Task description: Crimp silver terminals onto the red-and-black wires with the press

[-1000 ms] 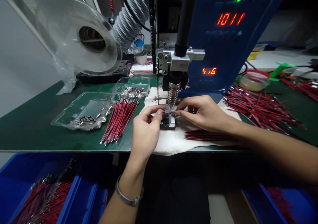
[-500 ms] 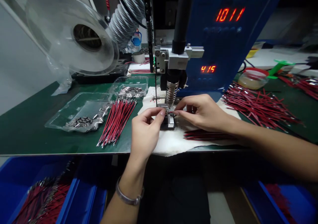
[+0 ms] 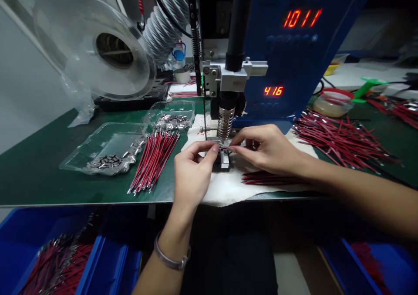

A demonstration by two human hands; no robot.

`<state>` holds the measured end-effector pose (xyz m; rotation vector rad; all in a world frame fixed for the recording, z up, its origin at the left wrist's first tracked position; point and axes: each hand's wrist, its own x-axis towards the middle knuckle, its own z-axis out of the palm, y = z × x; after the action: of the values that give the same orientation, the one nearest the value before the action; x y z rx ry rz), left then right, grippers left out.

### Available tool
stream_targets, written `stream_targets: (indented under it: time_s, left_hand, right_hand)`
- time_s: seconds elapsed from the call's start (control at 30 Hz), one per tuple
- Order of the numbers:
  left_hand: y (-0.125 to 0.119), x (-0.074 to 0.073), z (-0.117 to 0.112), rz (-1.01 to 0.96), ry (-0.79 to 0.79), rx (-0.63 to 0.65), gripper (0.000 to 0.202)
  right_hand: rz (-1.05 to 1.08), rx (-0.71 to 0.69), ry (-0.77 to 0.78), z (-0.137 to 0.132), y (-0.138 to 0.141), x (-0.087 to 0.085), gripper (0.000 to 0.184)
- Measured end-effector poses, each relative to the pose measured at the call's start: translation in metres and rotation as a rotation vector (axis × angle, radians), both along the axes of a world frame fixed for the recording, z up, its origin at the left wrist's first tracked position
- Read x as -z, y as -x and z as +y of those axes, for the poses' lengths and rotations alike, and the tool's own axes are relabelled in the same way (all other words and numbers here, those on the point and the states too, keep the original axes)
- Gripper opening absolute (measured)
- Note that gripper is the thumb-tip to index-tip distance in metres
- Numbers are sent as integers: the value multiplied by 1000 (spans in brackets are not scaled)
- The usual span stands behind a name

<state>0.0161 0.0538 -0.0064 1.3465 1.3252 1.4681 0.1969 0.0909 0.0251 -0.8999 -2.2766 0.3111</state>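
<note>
Both hands meet at the small metal fixture (image 3: 224, 159) beneath the spring-wrapped head (image 3: 225, 123) of a blue bench machine (image 3: 277, 59). My left hand (image 3: 192, 173) is closed in a pinch at the fixture's left side; whatever lies between thumb and forefinger is too small to make out. From the right, my right hand (image 3: 267, 149) pinches a thin red wire, mostly covered by the fingertips. Under that hand, a few red and black wires (image 3: 271, 178) lie on a white cloth (image 3: 225, 190).
Left of the cloth lies a bundle of red and black wires (image 3: 155, 160), beside clear plastic trays (image 3: 78, 153) of small metal parts. A larger wire pile (image 3: 339, 140) and a red-lidded jar (image 3: 333, 102) are at right. Blue bins (image 3: 107, 264) sit below the table edge.
The machine's lower red display has gone from 415 to 416. Both hands stay at the fixture in nearly the same pose, with only a very slight shift of the left one.
</note>
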Motion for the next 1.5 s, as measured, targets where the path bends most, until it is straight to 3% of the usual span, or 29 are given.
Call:
stream_targets:
  time_s: [0.4, 1.5]
  left_hand:
    - [-4, -4, 1, -153, 49, -43, 27]
    - [-2, -2, -2, -106, 56, -87, 27]
  right_hand:
    - [21, 44, 19, -2, 2, 0, 9]
    - [21, 58, 38, -4, 1, 0, 11]
